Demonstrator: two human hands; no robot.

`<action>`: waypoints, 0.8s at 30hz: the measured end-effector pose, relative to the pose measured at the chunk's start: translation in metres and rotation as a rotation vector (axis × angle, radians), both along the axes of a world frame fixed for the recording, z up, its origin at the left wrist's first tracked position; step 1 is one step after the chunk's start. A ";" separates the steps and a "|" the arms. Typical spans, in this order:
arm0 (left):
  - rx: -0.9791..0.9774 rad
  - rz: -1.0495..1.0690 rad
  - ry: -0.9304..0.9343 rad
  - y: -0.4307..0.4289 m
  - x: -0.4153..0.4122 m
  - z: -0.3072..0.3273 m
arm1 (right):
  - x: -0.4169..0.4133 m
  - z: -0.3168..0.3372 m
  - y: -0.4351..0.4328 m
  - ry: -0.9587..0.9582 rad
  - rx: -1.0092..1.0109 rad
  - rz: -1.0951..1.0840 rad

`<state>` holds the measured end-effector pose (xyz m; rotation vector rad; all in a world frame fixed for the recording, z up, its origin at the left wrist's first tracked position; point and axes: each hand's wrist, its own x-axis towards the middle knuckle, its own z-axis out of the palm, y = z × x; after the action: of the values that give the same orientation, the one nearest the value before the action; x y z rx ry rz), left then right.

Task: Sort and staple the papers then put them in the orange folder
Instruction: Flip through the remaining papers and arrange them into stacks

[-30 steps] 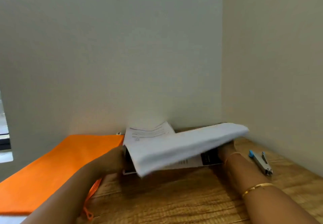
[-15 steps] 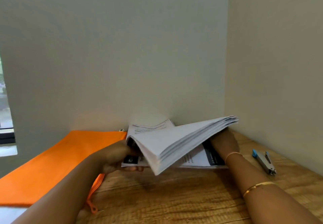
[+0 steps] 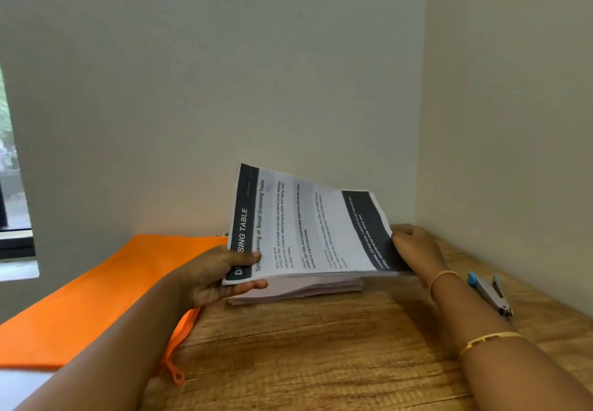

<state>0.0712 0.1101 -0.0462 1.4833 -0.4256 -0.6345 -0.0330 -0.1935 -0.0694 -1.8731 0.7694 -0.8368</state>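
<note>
The papers point(image 3: 308, 227), a thin printed bundle with dark bands along both short edges, are held tilted above the tabletop point(image 3: 321, 353), between the two hands. The left hand point(image 3: 208, 276) pinches the near left corner, thumb pressed on the printed face and fingers point(image 3: 250, 285) curled beneath. The right hand point(image 3: 417, 250) grips the right edge with its thumb on top, and its other fingers are hidden under the sheets. Directly below the left fingers, and just apart from the raised bundle, lies a thicker pile point(image 3: 298, 290) of sheets, flat on the wood. The orange folder point(image 3: 96, 295) lies flat to the left of the left fingers, its zip pull point(image 3: 176, 375) trailing toward the near edge. A small grey stapler point(image 3: 489, 293) with a blue end rests to the right of the right wrist, untouched. This looks like the sorting stage, with stapling and filing not yet done. The chief risk is that the bundle is gripped only at its two edges. If either pinch loosens, the sheets could fan out, slide onto the pile below and mix with it. Uneven corners would also make a staple miss some pages. Reaching across for the stapler with one hand could let the free side sag and spill.
</note>
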 end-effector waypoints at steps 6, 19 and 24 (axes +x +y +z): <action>-0.055 0.114 0.044 -0.002 0.003 -0.004 | -0.006 0.006 0.017 0.111 0.505 0.305; -0.154 0.115 0.248 -0.014 0.008 -0.012 | 0.009 -0.005 0.029 -0.075 0.550 0.317; -0.164 0.100 0.255 -0.025 0.000 -0.014 | 0.011 -0.005 0.045 -0.081 0.459 0.405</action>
<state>0.0708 0.0854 -0.0600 1.2408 -0.1997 -0.6829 -0.0216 -0.1487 -0.0742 -1.4985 0.4576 -0.4296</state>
